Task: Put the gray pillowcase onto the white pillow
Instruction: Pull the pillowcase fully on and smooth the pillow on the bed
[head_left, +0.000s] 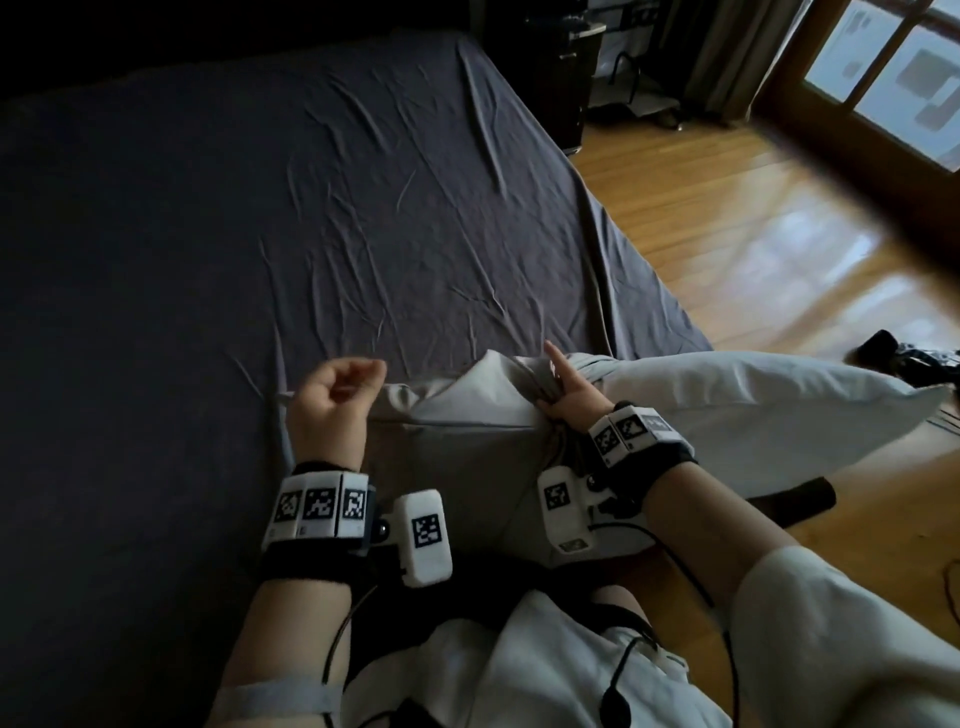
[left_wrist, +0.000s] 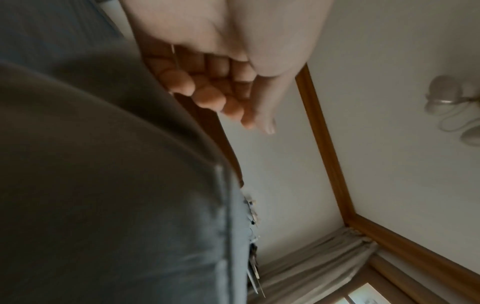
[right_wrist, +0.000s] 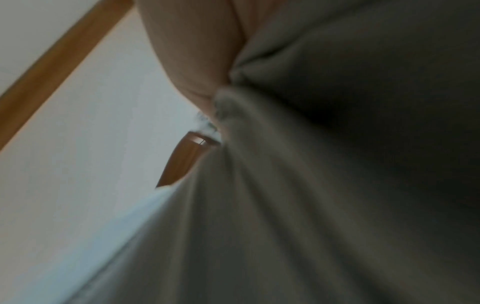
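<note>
Gripping bunched gray pillowcase (head_left: 467, 415) over white pillow (head_left: 727, 405), right hand (head_left: 563, 395), left hand (head_left: 332, 400) fingers curled, empty.

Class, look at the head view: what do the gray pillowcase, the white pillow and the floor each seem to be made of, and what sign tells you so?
Gray pillowcase: thin woven cloth, matte; it bunches into soft folds where the right hand grips it.
White pillow: smooth fabric shell, likely soft filling; it looks puffy and rounded.
Floor: probably varnished wood; plank lines and glossy window reflections.
</note>
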